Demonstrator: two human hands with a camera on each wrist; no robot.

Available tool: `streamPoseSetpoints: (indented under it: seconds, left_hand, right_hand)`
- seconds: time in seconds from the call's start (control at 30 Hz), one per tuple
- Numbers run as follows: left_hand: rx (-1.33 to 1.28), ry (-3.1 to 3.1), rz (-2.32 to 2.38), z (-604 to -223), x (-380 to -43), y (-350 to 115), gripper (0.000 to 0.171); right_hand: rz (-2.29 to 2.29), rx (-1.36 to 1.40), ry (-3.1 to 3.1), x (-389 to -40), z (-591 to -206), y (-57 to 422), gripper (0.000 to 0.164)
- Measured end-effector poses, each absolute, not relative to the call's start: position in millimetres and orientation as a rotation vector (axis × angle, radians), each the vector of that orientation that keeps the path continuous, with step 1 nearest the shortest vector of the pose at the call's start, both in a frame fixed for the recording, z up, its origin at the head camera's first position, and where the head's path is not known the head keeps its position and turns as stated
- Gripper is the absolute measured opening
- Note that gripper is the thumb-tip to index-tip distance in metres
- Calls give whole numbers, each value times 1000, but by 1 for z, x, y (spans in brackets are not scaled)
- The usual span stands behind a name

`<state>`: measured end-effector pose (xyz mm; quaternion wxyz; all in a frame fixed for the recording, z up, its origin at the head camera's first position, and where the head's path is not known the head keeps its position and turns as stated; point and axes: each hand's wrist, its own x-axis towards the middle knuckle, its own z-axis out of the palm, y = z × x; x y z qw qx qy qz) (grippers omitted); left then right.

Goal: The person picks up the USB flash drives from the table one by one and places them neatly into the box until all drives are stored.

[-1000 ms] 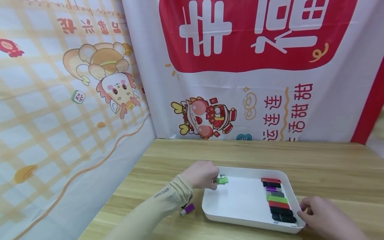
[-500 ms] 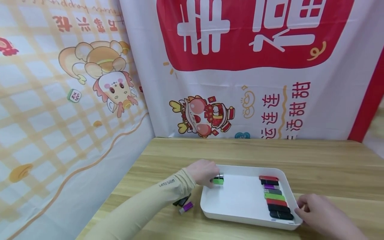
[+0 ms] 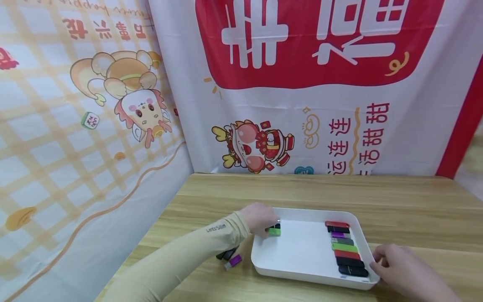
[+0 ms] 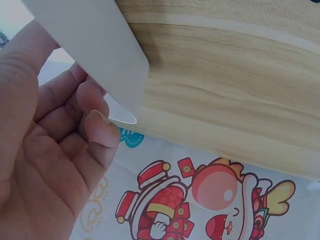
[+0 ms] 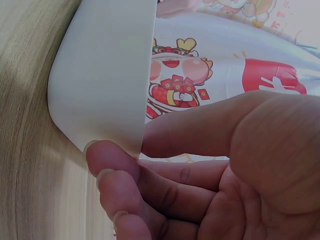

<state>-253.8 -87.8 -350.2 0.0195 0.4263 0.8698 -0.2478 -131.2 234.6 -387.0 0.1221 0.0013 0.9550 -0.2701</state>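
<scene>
A shallow white tray (image 3: 302,245) rests on the wooden table. At its left end, my left hand (image 3: 258,219) reaches over the rim and pinches the near end of a green USB flash drive (image 3: 275,232), its fingertips partly hidden. A black drive (image 3: 277,226) lies right beside the green one. In the left wrist view the thumb passes behind the tray's wall (image 4: 100,55) while the other fingers curl outside it. My right hand (image 3: 400,268) grips the tray's right front corner, thumb at the inner side and fingers against the outer wall (image 5: 102,75).
Along the tray's right side runs a row of several USB drives, from a red one (image 3: 337,224) at the back to a black one (image 3: 352,271) in front. Left of the tray lie a purple drive (image 3: 233,262) and dark drives (image 3: 228,253). Printed cloths hang behind and left.
The green drive, held out over the tray a second ago, has drawn left and down beside the black one. The left forearm shifted, uncovering dark drives on the table. The right hand keeps its grip.
</scene>
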Motion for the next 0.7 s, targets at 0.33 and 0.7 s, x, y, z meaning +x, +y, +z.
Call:
streamPoseSetpoints:
  seconds: [0.33, 0.7]
  left_hand:
    - [1386, 2682, -955, -352, -254, -85, 25]
    - [1323, 2778, -736, -337, -248, -89, 18]
  right_hand:
    - [-781, -23, 2789, -125, -378, 230, 22]
    - [-787, -22, 2780, -126, -377, 231, 21]
